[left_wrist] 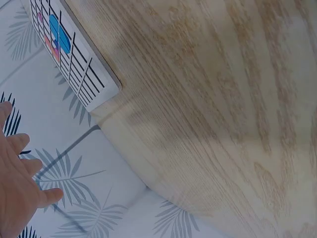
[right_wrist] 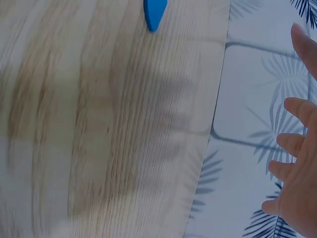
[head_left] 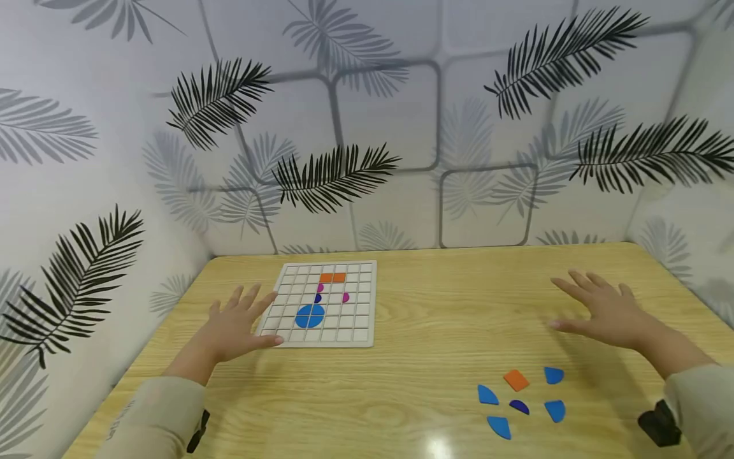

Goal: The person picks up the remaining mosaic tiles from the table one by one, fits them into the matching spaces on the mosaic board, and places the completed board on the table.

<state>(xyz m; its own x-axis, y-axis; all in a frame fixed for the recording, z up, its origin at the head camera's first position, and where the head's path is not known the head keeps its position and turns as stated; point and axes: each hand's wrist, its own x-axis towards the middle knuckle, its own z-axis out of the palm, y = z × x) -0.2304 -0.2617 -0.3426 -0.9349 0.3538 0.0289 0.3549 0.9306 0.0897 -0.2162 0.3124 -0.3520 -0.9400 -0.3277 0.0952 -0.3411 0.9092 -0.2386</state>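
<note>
My left hand hovers at the left edge of a white grid board, fingers spread and holding nothing. Two orange squares, two magenta half-circles, a dark blue piece and a blue circle of quarter pieces sit on the board. Over the table's right side my right hand is held with fingers apart, also holding nothing. Nearer to me lie loose pieces: an orange square, a dark blue half-circle and several blue quarter-circles. The right wrist view shows the tip of one blue piece.
The light wooden table meets a wall with leaf patterns at its back. Another patterned wall stands close on the left. A black wrist strap shows at the right sleeve.
</note>
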